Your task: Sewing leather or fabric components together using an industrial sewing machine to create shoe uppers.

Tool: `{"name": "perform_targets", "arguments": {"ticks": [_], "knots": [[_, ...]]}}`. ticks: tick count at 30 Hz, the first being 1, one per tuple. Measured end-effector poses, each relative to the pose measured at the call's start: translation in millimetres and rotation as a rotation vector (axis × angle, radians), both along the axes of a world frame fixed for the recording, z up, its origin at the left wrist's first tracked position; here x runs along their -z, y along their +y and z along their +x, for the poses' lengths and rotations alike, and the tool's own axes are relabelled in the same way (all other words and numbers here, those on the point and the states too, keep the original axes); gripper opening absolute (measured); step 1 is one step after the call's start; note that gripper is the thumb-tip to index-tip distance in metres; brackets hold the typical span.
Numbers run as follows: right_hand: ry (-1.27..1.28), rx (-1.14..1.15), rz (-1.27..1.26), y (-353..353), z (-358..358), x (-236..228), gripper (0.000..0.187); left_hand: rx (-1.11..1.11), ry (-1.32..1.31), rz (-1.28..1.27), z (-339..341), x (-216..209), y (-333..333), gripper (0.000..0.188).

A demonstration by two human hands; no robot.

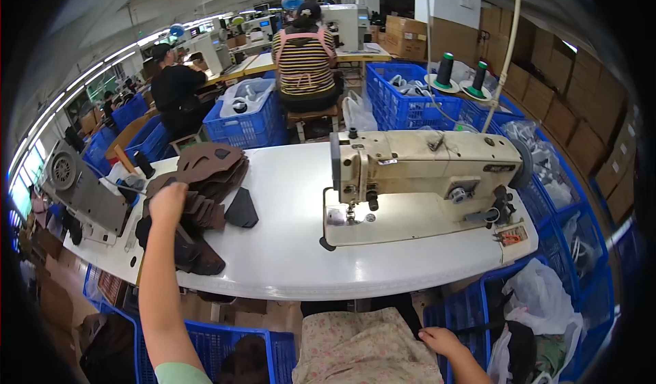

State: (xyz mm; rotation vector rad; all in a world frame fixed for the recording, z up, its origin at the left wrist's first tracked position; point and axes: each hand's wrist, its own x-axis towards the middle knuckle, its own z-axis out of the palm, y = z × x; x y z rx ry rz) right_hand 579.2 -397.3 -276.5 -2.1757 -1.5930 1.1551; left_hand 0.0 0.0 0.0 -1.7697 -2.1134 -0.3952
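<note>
My left hand [169, 203] reaches over the left part of the white sewing table [287, 261], among stacked dark brown cut pieces [208, 165]. Its fingers look curled, but what they grip is hidden behind the hand. A single dark grey piece [241, 208] lies flat to the right of the stack, and more dark pieces [198, 253] lie in front. Low at the right, beside the floral apron [369, 346] on my lap, my right hand [441, 341] is closed, close to something black. The cream sewing machine [424, 172] stands untouched by either hand.
Two dark thread cones [445, 71] stand behind the machine. A second machine head [82, 186] sits at the table's left end. Blue crates [403, 97] surround the table; one at lower right holds plastic bags [543, 295]. Two people [306, 63] sit working beyond, beside stacked cartons [404, 35].
</note>
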Motion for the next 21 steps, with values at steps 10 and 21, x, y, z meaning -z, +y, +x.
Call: {"name": "perform_targets", "arguments": {"ticks": [10, 21], "knots": [[0.252, -0.376, 0.476, 63.9, -77.5, -135.3, 0.037, 0.132, -0.433, 1.021, -62.5, -126.6, -58.1, 0.049], [0.815, -0.922, 1.135, 104.5, -298.6, -195.8, 0.095, 0.568, -1.831, 1.385, 70.0, -23.2, -222.5, 0.037]]}}
